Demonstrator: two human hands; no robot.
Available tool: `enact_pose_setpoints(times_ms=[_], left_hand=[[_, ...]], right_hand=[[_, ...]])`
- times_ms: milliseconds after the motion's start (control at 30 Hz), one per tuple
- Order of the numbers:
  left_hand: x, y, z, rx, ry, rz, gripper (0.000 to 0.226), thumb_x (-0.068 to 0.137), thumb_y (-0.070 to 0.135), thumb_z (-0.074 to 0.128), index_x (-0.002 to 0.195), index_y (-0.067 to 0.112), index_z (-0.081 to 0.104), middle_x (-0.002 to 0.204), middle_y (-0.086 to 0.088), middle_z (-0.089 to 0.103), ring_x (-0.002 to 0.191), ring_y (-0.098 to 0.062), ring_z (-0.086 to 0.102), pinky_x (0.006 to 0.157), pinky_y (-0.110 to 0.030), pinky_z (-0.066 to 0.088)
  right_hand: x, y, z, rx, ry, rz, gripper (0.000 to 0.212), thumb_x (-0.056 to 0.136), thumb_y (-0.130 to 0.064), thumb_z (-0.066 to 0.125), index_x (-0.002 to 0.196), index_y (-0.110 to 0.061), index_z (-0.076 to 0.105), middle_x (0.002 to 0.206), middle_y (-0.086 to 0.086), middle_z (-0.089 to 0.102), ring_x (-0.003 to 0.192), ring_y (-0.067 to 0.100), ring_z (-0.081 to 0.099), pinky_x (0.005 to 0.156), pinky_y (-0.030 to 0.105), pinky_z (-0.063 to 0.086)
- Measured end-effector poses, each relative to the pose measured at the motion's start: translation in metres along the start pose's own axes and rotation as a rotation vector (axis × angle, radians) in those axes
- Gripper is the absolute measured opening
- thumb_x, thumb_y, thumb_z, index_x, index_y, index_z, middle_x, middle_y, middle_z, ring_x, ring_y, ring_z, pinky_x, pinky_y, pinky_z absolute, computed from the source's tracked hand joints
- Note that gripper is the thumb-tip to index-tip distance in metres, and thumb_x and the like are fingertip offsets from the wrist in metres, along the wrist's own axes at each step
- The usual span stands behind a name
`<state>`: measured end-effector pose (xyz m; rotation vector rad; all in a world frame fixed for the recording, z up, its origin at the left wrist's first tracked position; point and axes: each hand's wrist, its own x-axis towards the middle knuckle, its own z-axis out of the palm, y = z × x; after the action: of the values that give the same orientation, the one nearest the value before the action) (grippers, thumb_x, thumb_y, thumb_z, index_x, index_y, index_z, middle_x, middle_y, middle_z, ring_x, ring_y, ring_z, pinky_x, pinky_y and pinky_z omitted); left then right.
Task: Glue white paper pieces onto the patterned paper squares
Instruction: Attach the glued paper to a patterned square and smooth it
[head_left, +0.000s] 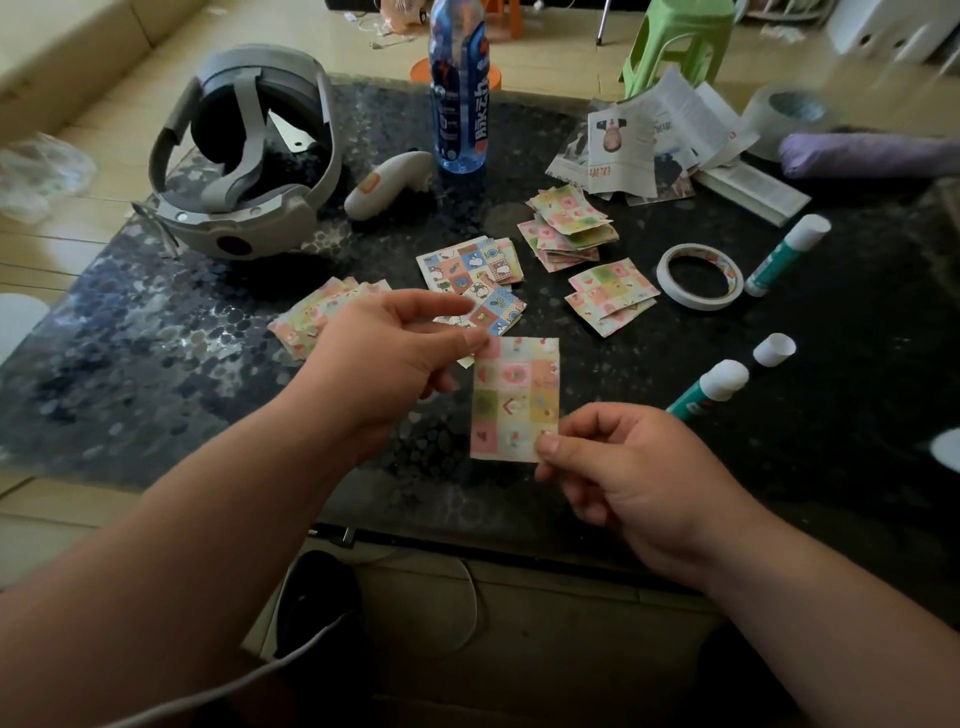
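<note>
A pastel patterned paper piece (514, 397) is held above the dark table between both hands. My left hand (384, 358) pinches its top left corner, and my right hand (618, 467) pinches its bottom right corner. Stacks of patterned squares lie behind: a pink-yellow stack (311, 317) at the left, a blue cartoon stack (475, 273) in the middle, and two pastel stacks (569, 226) (610, 296) to the right. An uncapped glue stick (709, 389) lies right of the held paper, with its white cap (774, 349) beside it. A capped glue stick (787, 254) lies farther back.
A tape roll (698, 275) sits by the capped glue stick. A VR headset (244, 156), its controller (387, 182) and a blue bottle (458, 88) stand at the back. Cut newspaper (649, 145), a purple pouch (872, 153) and a green stool (680, 41) are at the back right.
</note>
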<state>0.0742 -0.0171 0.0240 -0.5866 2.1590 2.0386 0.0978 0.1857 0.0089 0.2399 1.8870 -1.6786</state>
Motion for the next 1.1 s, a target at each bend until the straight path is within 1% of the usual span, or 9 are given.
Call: enact_pose_setpoints(times_ms=[133, 333, 467, 533, 633, 733, 867, 1000, 1100], left_hand=[[0.007, 0.009, -0.002, -0.052, 0.093, 0.046, 0.027, 0.079, 0.011, 0.084, 0.102, 0.017, 0.073, 0.084, -0.006, 0.079, 0.048, -0.011, 0.049, 0.047, -0.022, 0.043], [0.018, 0.025, -0.003, -0.212, 0.286, 0.140, 0.026, 0.076, 0.009, 0.086, 0.098, 0.013, 0.072, 0.067, 0.003, 0.069, 0.042, -0.006, 0.042, 0.043, -0.019, 0.038], [0.029, 0.030, -0.017, -0.244, 0.353, 0.174, 0.005, 0.088, 0.017, 0.079, 0.090, 0.015, 0.075, 0.072, 0.001, 0.072, 0.043, -0.008, 0.037, 0.042, -0.023, 0.035], [0.033, 0.022, -0.018, -0.224, 0.336, 0.126, 0.011, 0.092, 0.022, 0.075, 0.082, 0.017, 0.075, 0.064, 0.004, 0.067, 0.041, -0.008, 0.035, 0.042, -0.022, 0.032], [0.036, 0.006, -0.014, -0.071, 0.225, 0.056, 0.030, 0.093, 0.034, 0.072, 0.070, 0.015, 0.073, 0.054, 0.003, 0.054, 0.042, -0.011, 0.034, 0.046, -0.026, 0.028], [0.032, -0.008, -0.013, 0.250, 0.101, 0.056, 0.035, 0.093, 0.044, 0.069, 0.070, 0.019, 0.073, 0.056, 0.006, 0.059, 0.047, -0.012, 0.044, 0.052, -0.029, 0.034], [0.027, -0.024, -0.009, 0.720, 0.065, 0.153, 0.014, 0.094, 0.035, 0.070, 0.082, 0.029, 0.067, 0.080, 0.014, 0.064, 0.074, 0.000, 0.058, 0.067, -0.023, 0.045], [0.030, -0.039, -0.002, 0.877, 0.056, 0.271, 0.003, 0.093, 0.030, 0.069, 0.094, 0.027, 0.070, 0.101, 0.013, 0.057, 0.102, -0.009, 0.054, 0.090, -0.025, 0.043], [0.032, -0.041, 0.006, 0.899, 0.062, 0.340, 0.014, 0.094, 0.031, 0.067, 0.107, 0.025, 0.071, 0.120, 0.009, 0.056, 0.117, -0.011, 0.048, 0.100, -0.025, 0.038]], right_hand=[[0.005, -0.005, 0.015, 0.219, 0.023, 0.059, 0.004, 0.093, -0.002, 0.068, 0.089, -0.002, 0.069, 0.066, 0.006, 0.064, 0.050, 0.008, 0.046, 0.044, 0.021, 0.034], [0.030, -0.025, 0.031, 0.414, 0.146, 0.007, 0.008, 0.098, -0.004, 0.063, 0.090, -0.007, 0.064, 0.062, 0.003, 0.061, 0.053, 0.009, 0.048, 0.044, 0.021, 0.038], [0.048, -0.032, 0.026, 0.504, 0.310, 0.022, 0.006, 0.097, -0.004, 0.063, 0.094, -0.009, 0.063, 0.069, 0.005, 0.062, 0.056, 0.010, 0.050, 0.046, 0.022, 0.040], [0.056, -0.033, 0.023, 0.527, 0.374, 0.037, 0.006, 0.096, -0.004, 0.063, 0.096, -0.010, 0.063, 0.073, 0.005, 0.062, 0.057, 0.009, 0.050, 0.046, 0.021, 0.041], [0.070, -0.036, 0.019, 0.576, 0.441, 0.025, 0.007, 0.095, -0.003, 0.063, 0.095, -0.009, 0.063, 0.076, 0.006, 0.061, 0.056, 0.009, 0.050, 0.044, 0.020, 0.041], [0.085, -0.040, 0.012, 0.627, 0.505, 0.006, 0.009, 0.094, -0.006, 0.068, 0.103, -0.005, 0.070, 0.077, 0.004, 0.068, 0.055, 0.007, 0.056, 0.047, 0.019, 0.046], [0.095, -0.034, 0.013, 0.676, 0.484, 0.106, 0.005, 0.093, -0.009, 0.071, 0.091, -0.004, 0.072, 0.079, 0.004, 0.070, 0.057, 0.007, 0.059, 0.043, 0.018, 0.045], [0.085, -0.030, 0.026, 0.494, 0.414, 0.116, 0.004, 0.092, -0.008, 0.067, 0.089, -0.009, 0.068, 0.073, 0.004, 0.066, 0.057, 0.011, 0.052, 0.042, 0.021, 0.038], [0.073, -0.033, 0.026, 0.279, 0.329, 0.039, 0.002, 0.092, -0.009, 0.068, 0.091, -0.010, 0.068, 0.065, 0.002, 0.066, 0.055, 0.012, 0.051, 0.048, 0.024, 0.038]])
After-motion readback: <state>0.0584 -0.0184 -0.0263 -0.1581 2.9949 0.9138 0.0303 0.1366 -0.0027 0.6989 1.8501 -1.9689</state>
